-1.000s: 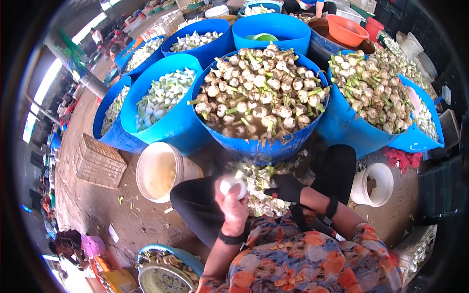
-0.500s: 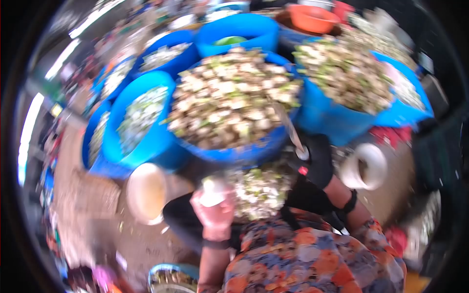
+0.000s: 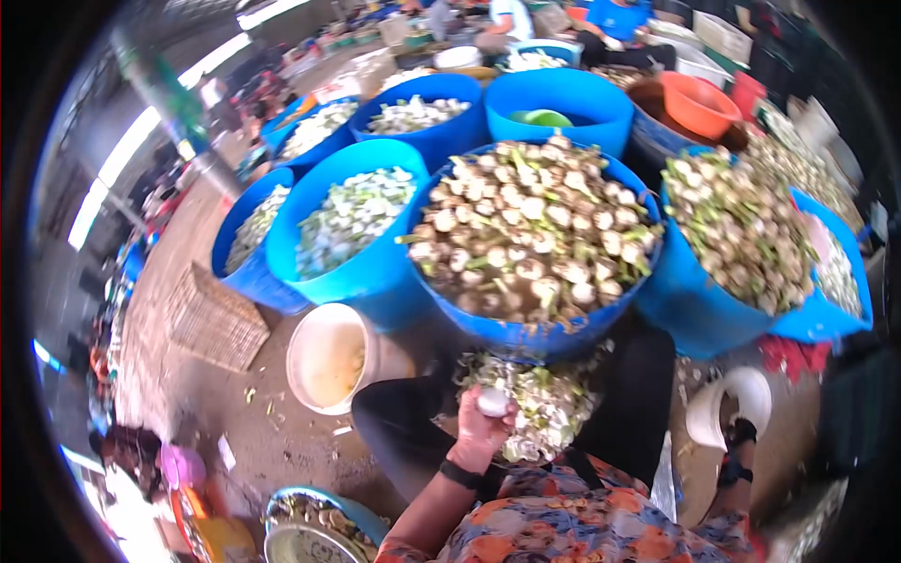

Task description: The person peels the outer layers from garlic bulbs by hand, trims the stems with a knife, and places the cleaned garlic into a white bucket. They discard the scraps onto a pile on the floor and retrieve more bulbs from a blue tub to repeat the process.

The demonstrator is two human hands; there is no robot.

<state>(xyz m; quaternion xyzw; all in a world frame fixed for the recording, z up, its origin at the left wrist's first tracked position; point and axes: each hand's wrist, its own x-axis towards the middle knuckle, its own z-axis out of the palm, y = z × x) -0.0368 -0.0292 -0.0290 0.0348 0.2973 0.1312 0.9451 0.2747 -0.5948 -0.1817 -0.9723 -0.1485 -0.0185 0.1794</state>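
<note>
My left hand (image 3: 481,425) is closed around a smooth white garlic bulb (image 3: 493,402), held above the lap. Beneath it a pile of pale trimmings and peelings (image 3: 540,413) lies between the dark-trousered legs. My right hand (image 3: 740,434), dark and seemingly gloved, is down at the right, at the near rim of a white bucket (image 3: 758,394). Its fingers are too dark and small to make out. Straight ahead stands a blue tub (image 3: 554,342), heaped with untrimmed garlic (image 3: 535,230) with green stems.
Another blue tub (image 3: 694,314) of garlic stands at the right. Blue tubs (image 3: 343,267) of white, trimmed pieces stand left. A white bucket (image 3: 328,361) and a wicker basket (image 3: 218,319) are on the floor. Behind, an orange basin (image 3: 699,105) and seated people (image 3: 615,23) appear.
The view has swung leftward and steadied. My right hand has gone from the big tub's near edge, where it held a long-bladed tool, to the white bucket. My left hand keeps the white bulb.
</note>
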